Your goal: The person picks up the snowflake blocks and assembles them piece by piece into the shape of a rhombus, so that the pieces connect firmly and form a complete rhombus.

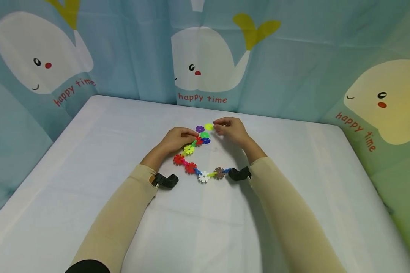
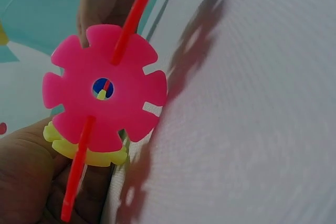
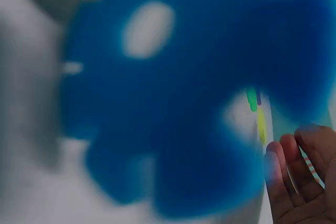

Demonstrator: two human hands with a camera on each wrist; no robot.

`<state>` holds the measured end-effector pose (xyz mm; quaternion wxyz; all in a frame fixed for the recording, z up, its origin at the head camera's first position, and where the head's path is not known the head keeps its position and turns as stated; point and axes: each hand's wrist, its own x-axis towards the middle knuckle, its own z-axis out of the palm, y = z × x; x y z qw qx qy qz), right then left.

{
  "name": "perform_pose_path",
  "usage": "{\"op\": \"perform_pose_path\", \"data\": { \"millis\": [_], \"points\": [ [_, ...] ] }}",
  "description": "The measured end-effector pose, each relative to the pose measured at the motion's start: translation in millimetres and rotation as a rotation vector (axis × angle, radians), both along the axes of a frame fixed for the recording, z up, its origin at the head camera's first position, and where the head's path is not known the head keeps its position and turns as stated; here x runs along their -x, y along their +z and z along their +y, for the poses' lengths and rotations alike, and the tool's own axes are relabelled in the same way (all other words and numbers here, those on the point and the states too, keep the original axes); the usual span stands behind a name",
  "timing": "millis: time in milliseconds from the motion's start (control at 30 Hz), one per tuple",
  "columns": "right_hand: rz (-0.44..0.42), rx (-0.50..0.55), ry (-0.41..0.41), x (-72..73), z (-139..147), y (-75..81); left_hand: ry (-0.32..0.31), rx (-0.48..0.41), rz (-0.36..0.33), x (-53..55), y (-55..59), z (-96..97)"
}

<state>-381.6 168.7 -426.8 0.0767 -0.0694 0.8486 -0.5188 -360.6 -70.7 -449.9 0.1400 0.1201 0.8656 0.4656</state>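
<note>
A chain of notched plastic discs curves across the table, with a red disc (image 1: pixel 190 168), a white disc (image 1: pixel 204 176) and a brown disc (image 1: pixel 219 173) among its links. My left hand (image 1: pixel 179 139) pinches the chain's far end near a red disc and a green one. In the left wrist view a pink disc (image 2: pixel 105 90) fills the middle, with a yellow disc (image 2: pixel 89 153) behind it. My right hand (image 1: pixel 234 131) has loosely bent fingers, the tips right beside a bright yellow disc (image 1: pixel 209 126). A blurred blue disc (image 3: pixel 173 114) covers much of the right wrist view.
Purple (image 1: pixel 199 129), green (image 1: pixel 204 134) and dark blue discs (image 1: pixel 205 140) cluster between the hands. A white cloth covers the table (image 1: pixel 89 182). Behind it hangs a whale-print curtain (image 1: pixel 136 57). Black wrist cameras (image 1: pixel 167 181) sit at both sleeves.
</note>
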Motion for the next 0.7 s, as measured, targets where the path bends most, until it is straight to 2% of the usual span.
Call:
{"op": "perform_pose_path", "data": {
  "millis": [167, 367, 700],
  "points": [
    [-0.037, -0.121, -0.009, 10.3, -6.5, 4.7, -0.005, 0.009, 0.011, -0.1, -1.0, 2.3],
    [-0.022, -0.23, 0.017, 21.1, -8.8, 1.7, -0.002, 0.019, 0.011, -0.2, -2.5, 2.6],
    [0.011, -0.359, 0.04, 25.2, -16.1, -3.1, -0.006, 0.016, 0.018, 1.3, -2.9, 0.4]
  ]
}}
